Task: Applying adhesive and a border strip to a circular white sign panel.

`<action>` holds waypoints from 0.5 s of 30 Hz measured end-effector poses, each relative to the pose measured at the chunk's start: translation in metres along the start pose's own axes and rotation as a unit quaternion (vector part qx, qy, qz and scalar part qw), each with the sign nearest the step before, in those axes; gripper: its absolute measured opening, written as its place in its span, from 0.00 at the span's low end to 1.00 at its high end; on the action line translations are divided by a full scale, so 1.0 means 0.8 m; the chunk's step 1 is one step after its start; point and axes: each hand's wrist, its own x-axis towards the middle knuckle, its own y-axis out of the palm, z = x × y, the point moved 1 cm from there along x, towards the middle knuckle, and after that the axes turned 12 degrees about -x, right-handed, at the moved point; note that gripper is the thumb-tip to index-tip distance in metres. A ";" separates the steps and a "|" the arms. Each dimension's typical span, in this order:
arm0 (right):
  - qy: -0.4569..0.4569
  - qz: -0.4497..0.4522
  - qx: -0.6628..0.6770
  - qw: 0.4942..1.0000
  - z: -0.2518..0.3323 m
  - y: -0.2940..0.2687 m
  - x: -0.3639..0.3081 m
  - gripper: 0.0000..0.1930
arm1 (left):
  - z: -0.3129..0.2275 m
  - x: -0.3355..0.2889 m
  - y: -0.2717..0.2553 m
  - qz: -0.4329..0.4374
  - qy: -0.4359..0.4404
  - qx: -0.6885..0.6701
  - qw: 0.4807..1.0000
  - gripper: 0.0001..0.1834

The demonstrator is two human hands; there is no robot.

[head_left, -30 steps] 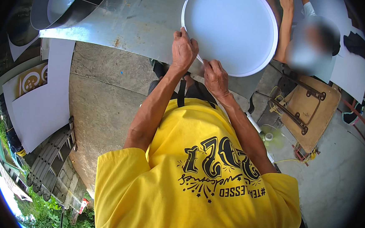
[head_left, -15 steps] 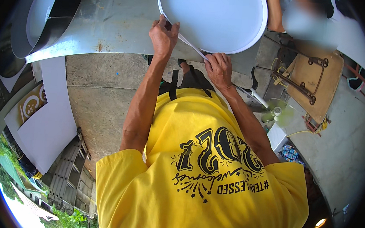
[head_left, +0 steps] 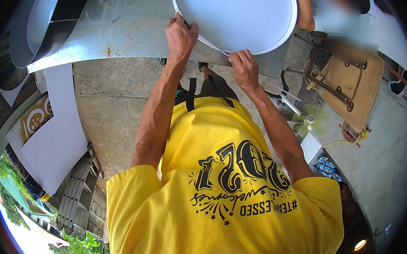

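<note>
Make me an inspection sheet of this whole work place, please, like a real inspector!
Surface: grey metal worktop, rust-coloured stains near its front edge
Things in hand: round white panel over the worktop; thin edge strip at its near edge
Clutter: ladder and white sheets at left; brown board with metal legs and fan at right
Hands: left hand and right hand both pinch the strip
Cables: yellow cord near the fan; its ends unclear
Surroundings: another person upper right; green plants lower left
</note>
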 end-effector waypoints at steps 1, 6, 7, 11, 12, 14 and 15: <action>-0.005 0.001 0.001 1.000 0.001 -0.001 0.000 0.08 | 0.001 -0.001 0.002 -0.003 0.019 0.008 1.000 0.21; -0.002 -0.014 -0.046 0.999 0.003 -0.003 -0.001 0.06 | -0.001 -0.001 0.009 -0.052 -0.019 -0.016 0.998 0.16; -0.009 -0.014 -0.047 0.999 0.005 -0.002 -0.002 0.06 | 0.000 -0.001 0.011 -0.051 -0.021 -0.006 0.998 0.17; 0.006 0.000 -0.072 0.997 0.006 0.001 -0.005 0.06 | 0.000 -0.002 0.018 -0.051 -0.021 0.025 0.998 0.23; 0.005 -0.012 -0.078 0.997 0.004 0.001 -0.005 0.07 | 0.001 -0.002 0.020 -0.056 -0.021 0.024 0.998 0.23; 0.006 -0.011 -0.069 0.998 0.004 -0.003 -0.002 0.06 | 0.001 -0.002 0.021 -0.047 -0.030 0.005 0.998 0.21; 0.010 -0.009 -0.058 0.998 0.004 -0.005 -0.002 0.06 | 0.001 -0.004 0.020 -0.050 -0.030 0.004 0.998 0.21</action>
